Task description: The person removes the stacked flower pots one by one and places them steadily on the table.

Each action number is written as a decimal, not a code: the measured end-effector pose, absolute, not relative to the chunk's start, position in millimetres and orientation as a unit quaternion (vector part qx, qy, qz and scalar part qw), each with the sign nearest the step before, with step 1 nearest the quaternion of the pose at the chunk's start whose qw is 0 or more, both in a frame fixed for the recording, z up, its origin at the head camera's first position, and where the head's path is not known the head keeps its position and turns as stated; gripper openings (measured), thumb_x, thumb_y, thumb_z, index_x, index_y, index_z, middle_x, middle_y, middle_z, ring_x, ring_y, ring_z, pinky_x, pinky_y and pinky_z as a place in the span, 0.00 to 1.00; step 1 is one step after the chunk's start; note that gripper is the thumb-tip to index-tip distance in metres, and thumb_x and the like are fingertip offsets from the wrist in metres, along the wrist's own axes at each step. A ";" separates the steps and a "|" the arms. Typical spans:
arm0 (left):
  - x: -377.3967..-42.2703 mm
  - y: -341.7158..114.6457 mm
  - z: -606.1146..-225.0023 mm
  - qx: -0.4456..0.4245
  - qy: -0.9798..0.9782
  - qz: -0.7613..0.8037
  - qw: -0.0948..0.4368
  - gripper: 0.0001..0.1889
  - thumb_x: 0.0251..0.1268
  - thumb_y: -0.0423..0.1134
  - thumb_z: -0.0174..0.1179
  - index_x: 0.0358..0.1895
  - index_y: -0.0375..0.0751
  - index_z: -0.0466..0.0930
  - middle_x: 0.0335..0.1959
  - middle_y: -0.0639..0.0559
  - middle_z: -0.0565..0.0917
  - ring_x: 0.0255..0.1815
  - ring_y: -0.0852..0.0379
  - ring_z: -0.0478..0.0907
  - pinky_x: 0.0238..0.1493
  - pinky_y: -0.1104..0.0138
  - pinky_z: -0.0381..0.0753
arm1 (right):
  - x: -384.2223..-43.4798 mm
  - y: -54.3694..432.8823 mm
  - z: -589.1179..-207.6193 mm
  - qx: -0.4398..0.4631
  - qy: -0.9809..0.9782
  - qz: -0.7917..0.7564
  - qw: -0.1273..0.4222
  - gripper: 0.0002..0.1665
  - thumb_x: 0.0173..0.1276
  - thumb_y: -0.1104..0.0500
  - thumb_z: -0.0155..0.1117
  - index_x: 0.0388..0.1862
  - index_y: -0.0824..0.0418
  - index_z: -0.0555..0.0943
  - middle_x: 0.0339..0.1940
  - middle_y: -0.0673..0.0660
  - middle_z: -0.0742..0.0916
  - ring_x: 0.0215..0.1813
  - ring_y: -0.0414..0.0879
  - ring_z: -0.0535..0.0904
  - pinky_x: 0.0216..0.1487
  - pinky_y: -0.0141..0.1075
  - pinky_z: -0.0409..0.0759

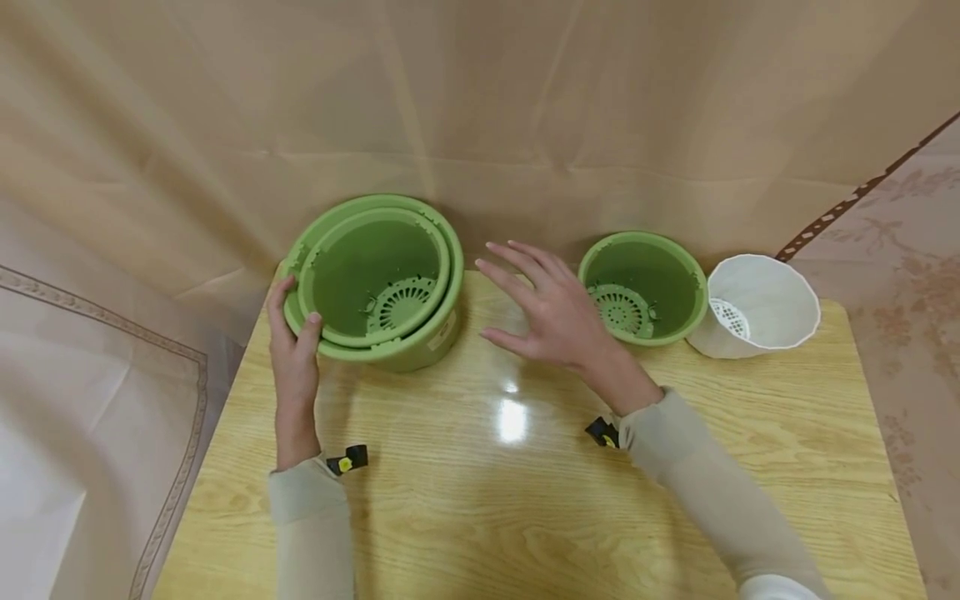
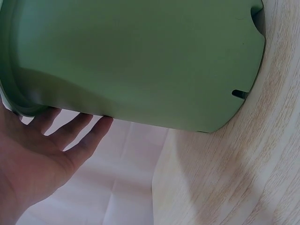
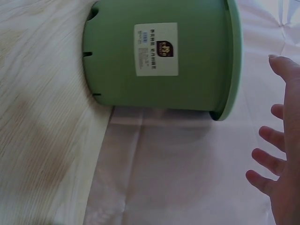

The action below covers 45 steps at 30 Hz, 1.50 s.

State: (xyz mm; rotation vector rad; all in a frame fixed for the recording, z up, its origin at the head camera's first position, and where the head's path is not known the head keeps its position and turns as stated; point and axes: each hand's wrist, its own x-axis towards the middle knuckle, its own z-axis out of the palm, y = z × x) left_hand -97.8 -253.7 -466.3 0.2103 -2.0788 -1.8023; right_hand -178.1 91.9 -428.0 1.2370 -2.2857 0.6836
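A large green flower pot (image 1: 442,346) stands at the back left of the table, with a slightly smaller green pot (image 1: 352,242) nested inside it. My left hand (image 1: 295,358) holds the large pot at its left side, thumb over the rim and fingers along the outside below it. In the left wrist view those fingertips (image 2: 101,124) lie against the smooth green wall. My right hand (image 1: 551,312) is in the air to the right of the nested pots, its fingers spread and touching nothing. A white label (image 3: 156,49) shows on the large pot in the right wrist view.
Right of my right hand stands another green pot (image 1: 637,287) with a slotted base, and beside it a white pot (image 1: 765,304). All are near the back edge of the wooden table (image 1: 480,517). A beige cloth (image 1: 480,100) hangs behind them.
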 end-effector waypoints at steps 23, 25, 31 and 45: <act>-98.7 -253.5 -466.3 0.073 -0.734 -0.649 0.187 0.30 0.70 0.33 0.48 0.74 0.53 0.61 0.71 0.49 0.64 0.63 0.41 0.70 0.53 0.71 0.78 | -177.6 49.2 -419.2 0.469 -0.819 0.282 0.173 0.47 0.63 0.34 0.64 0.75 0.56 0.66 0.75 0.60 0.68 0.78 0.60 0.56 0.74 0.52 0.58; -98.6 -253.9 -466.7 0.072 -0.733 -0.650 0.187 0.30 0.70 0.33 0.48 0.75 0.53 0.61 0.71 0.49 0.65 0.62 0.41 0.70 0.53 0.71 0.77 | -177.3 45.7 -419.4 0.472 -0.817 0.285 0.169 0.47 0.63 0.35 0.65 0.75 0.55 0.66 0.76 0.60 0.68 0.78 0.61 0.56 0.74 0.54 0.58; -96.3 -254.1 -465.3 0.082 -0.740 -0.641 0.187 0.30 0.71 0.34 0.48 0.74 0.55 0.61 0.70 0.49 0.66 0.61 0.43 0.71 0.52 0.72 0.77 | -178.3 34.6 -420.2 0.487 -0.810 0.285 0.159 0.48 0.61 0.38 0.69 0.74 0.58 0.67 0.76 0.62 0.67 0.76 0.65 0.58 0.75 0.54 0.54; -97.9 -253.6 -467.4 0.075 -0.733 -0.649 0.190 0.30 0.69 0.33 0.49 0.74 0.53 0.61 0.72 0.50 0.63 0.63 0.45 0.70 0.54 0.72 0.77 | -181.5 21.3 -419.4 0.458 -0.853 0.230 0.096 0.47 0.65 0.29 0.58 0.75 0.53 0.67 0.75 0.62 0.69 0.76 0.70 0.55 0.74 0.58 0.53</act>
